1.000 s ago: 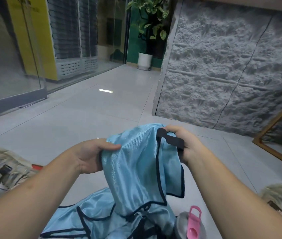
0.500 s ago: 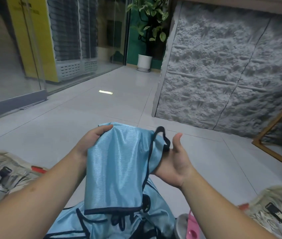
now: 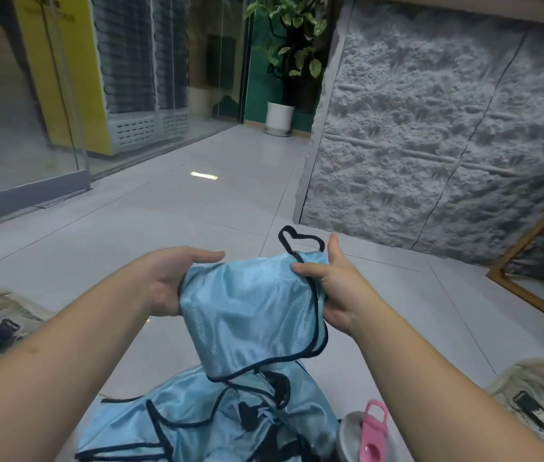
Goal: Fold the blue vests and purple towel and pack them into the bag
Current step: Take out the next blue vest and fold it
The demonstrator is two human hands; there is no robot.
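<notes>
1. The pale tiled floor (image 3: 170, 211) runs out ahead of me to a rough grey stone wall (image 3: 430, 128) on the right and glass doors (image 3: 24, 111) on the left, with a potted plant (image 3: 283, 61) between them.
2. A heap of blue vests (image 3: 204, 421) lies on the floor between my shoes.
3. I hold one blue vest (image 3: 250, 311) up above the heap; it hangs top to bottom, its black strap loop (image 3: 298, 241) sticking up.
4. My left hand (image 3: 170, 278) grips its left edge with curled fingers.
5. My right hand (image 3: 333, 288) pinches its right edge under the thumb.
6. A bottle with a pink lid (image 3: 372, 428) stands just right of the heap.
</notes>
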